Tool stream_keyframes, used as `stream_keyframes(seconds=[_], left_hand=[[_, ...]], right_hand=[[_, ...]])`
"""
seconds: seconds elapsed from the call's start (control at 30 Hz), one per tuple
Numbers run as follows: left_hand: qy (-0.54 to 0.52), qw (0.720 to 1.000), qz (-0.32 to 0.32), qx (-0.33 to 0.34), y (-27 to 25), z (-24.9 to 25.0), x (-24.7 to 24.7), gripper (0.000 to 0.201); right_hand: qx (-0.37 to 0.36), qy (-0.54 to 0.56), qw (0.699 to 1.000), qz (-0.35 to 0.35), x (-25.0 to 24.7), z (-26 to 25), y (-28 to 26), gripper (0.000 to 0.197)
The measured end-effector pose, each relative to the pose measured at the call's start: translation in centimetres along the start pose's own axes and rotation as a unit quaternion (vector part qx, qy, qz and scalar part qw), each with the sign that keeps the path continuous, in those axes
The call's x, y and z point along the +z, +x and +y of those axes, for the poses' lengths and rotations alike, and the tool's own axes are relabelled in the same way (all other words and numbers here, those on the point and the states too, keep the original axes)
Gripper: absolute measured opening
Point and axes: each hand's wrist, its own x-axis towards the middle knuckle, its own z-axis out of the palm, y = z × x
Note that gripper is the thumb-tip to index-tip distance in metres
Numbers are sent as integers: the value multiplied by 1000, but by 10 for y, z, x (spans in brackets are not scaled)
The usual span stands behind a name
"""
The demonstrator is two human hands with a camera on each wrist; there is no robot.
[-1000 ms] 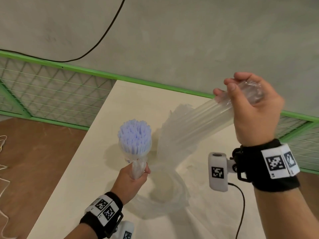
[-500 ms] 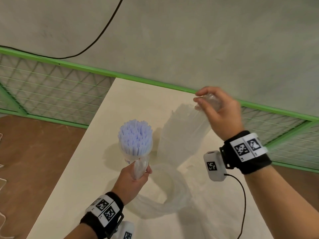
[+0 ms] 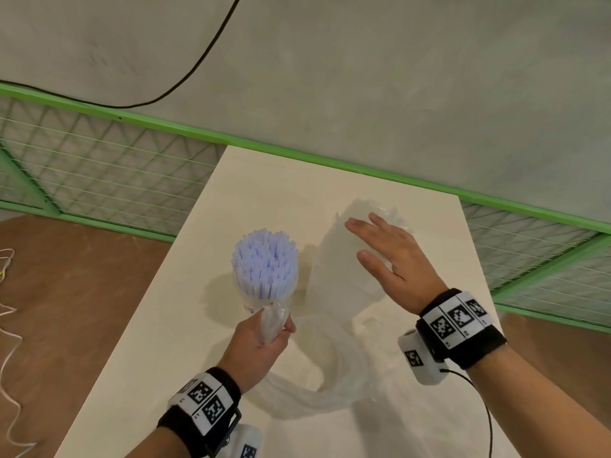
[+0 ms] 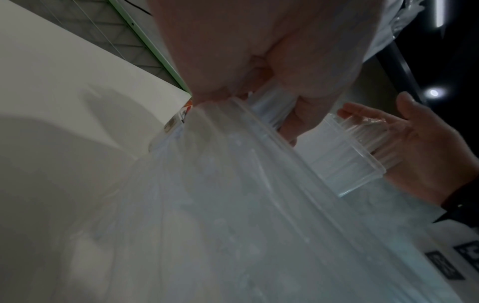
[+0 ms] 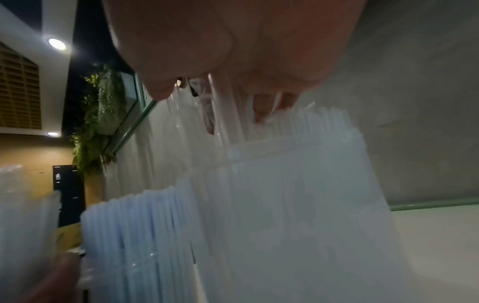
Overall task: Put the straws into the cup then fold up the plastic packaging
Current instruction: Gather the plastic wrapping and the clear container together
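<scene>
My left hand [image 3: 264, 340] grips the lower end of a bundle of pale blue straws [image 3: 264, 259], held upright above the table in clear plastic packaging [image 3: 314, 378]. The packaging trails down from the hand and loops on the table. To the right stands a tall clear cup [image 3: 334, 259]; what it holds is unclear. My right hand [image 3: 375, 244] lies flat over the cup's top, fingers straight and spread. In the left wrist view that cup [image 4: 347, 162] rests against the right hand's [image 4: 414, 143] palm. The right wrist view shows the straws [image 5: 134, 235] at lower left.
The cream table [image 3: 172, 325] is narrow, with its left edge close to the straw bundle. A green mesh fence [image 3: 99, 166] runs behind it under a grey wall. A black cable [image 3: 486, 408] hangs from my right wrist camera over the table.
My right hand came down and to the left with the clear cup, let go of its grip and now lies flat over it. The left hand and straw bundle stayed put.
</scene>
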Motion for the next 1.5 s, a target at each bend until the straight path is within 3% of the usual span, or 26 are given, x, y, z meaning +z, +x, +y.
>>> stream_keyframes(seconds=[0.17, 0.33, 0.57, 0.7, 0.87, 0.97, 1.07, 1.13, 1.23, 1.33, 1.4, 1.5], left_hand=[[9, 1000, 1, 1, 1, 0, 1, 16], [19, 1000, 6, -1, 1, 0, 3, 12], [12, 1000, 14, -11, 0, -1, 4, 12], [15, 1000, 18, -12, -1, 1, 5, 14], [32, 999, 24, -11, -3, -1, 4, 30], [30, 999, 26, -4, -4, 0, 4, 31], [27, 999, 25, 2, -4, 0, 5, 24], [23, 999, 27, 4, -5, 2, 5, 24], [17, 1000, 23, -1, -5, 2, 6, 15], [11, 1000, 21, -19, -6, 1, 6, 11], [8, 999, 22, -29, -6, 1, 5, 6], [-1, 998, 30, -59, -7, 3, 8, 6]], right_hand=[[-15, -170, 983, -62, 8, -1, -14, 69], [-3, -214, 975, -60, 14, 3, -13, 66], [32, -238, 970, 25, 28, -17, 1, 81], [17, -227, 973, 42, 40, -26, 15, 57], [25, -156, 976, 151, 51, -19, 21, 20], [45, -106, 977, 181, 50, -19, 20, 14], [42, -102, 974, 197, 41, -17, 21, 25], [48, -137, 976, 162, 34, -16, 23, 34], [73, -240, 968, 23, 30, -14, 26, 38], [83, -269, 958, -46, 27, -13, 26, 46], [88, -273, 956, -61, 22, -18, 26, 52], [26, -231, 973, 11, 11, -44, 19, 59]])
